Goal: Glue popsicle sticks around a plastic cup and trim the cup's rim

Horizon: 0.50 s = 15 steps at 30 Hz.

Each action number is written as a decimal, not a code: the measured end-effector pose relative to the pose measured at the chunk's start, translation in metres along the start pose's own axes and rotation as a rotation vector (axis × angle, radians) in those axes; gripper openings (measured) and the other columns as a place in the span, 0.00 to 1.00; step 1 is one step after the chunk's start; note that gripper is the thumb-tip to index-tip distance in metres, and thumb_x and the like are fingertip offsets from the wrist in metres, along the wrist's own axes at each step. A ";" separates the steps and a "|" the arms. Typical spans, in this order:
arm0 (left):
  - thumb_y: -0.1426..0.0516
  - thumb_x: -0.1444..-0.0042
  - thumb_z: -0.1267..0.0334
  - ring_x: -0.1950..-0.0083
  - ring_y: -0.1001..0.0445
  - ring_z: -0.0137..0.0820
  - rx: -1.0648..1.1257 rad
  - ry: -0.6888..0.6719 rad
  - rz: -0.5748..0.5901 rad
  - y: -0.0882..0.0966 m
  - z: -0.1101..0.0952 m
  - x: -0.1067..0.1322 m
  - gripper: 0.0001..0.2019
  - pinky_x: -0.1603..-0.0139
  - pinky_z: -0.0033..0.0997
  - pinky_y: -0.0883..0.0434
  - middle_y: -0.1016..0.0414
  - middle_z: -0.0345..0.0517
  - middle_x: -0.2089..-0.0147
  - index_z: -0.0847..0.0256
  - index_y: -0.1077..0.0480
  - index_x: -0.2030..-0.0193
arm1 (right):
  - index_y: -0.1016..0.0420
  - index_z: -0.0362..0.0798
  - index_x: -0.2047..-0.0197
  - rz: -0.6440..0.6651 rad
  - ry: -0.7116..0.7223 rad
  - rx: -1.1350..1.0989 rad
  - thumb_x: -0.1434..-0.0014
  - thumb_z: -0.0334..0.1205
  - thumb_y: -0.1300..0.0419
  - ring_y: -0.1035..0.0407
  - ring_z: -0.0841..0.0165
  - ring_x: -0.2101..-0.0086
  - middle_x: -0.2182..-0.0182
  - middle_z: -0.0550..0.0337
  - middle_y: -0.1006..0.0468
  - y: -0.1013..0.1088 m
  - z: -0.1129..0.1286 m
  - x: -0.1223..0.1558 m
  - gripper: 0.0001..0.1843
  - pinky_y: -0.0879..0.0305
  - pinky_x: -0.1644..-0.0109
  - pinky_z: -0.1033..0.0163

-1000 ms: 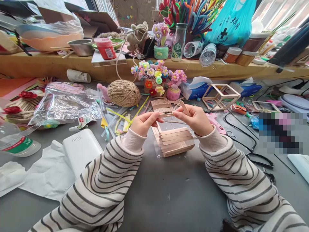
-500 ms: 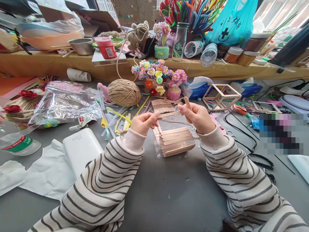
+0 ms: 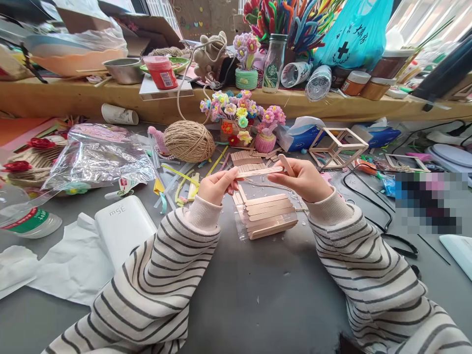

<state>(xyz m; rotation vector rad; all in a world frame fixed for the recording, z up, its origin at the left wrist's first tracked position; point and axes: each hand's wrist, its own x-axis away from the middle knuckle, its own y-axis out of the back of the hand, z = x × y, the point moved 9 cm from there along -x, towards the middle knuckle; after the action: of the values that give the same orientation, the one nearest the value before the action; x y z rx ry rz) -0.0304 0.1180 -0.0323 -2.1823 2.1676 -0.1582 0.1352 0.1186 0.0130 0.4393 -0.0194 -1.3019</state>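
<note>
My left hand pinches one end of a pale wooden craft stick, which lies level between my two hands. At its other end are the fingers of my right hand, closed around a second craft stick that points up and tilts left. Below them on the table sits a piece made of craft sticks laid side by side, with clear tape at its edges. A stack of loose craft sticks lies just behind my hands, and a thin string runs beside the piece.
A twine ball and pots of fluffy flowers stand behind. To the right are a wooden stick frame and a black cable. A white power bank and a plastic bottle lie left.
The stick between my hands was blurred and now shows sharply, its broad face toward me. My right hand has turned a little, and its upright stick leans further left.
</note>
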 end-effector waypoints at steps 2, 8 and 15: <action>0.39 0.60 0.54 0.83 0.42 0.20 0.029 0.013 -0.014 0.002 0.002 0.000 0.13 0.83 0.23 0.45 0.36 0.38 0.85 0.63 0.29 0.82 | 0.33 0.45 0.79 -0.054 0.022 0.001 0.58 0.52 0.36 0.46 0.78 0.80 0.83 0.68 0.39 0.006 -0.001 -0.001 0.19 0.51 0.77 0.69; 0.39 0.59 0.54 0.83 0.41 0.18 0.014 -0.024 -0.047 0.008 0.001 -0.002 0.14 0.82 0.21 0.43 0.30 0.40 0.82 0.64 0.30 0.82 | 0.36 0.47 0.78 -0.283 -0.005 -0.133 0.55 0.53 0.37 0.55 0.80 0.86 0.88 0.73 0.48 0.035 -0.018 -0.001 0.19 0.60 0.83 0.69; 0.43 0.53 0.57 0.81 0.39 0.20 -0.241 -0.146 -0.109 0.008 -0.018 0.009 0.13 0.77 0.20 0.37 0.29 0.39 0.82 0.62 0.30 0.83 | 0.37 0.47 0.83 -0.464 0.044 -0.054 0.49 0.57 0.44 0.56 0.80 0.88 0.91 0.72 0.49 0.057 -0.009 0.007 0.23 0.61 0.84 0.68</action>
<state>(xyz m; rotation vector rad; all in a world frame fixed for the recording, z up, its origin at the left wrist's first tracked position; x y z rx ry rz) -0.0407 0.1098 -0.0146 -2.3524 2.0847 0.2637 0.1922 0.1258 0.0216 0.4406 0.1631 -1.7438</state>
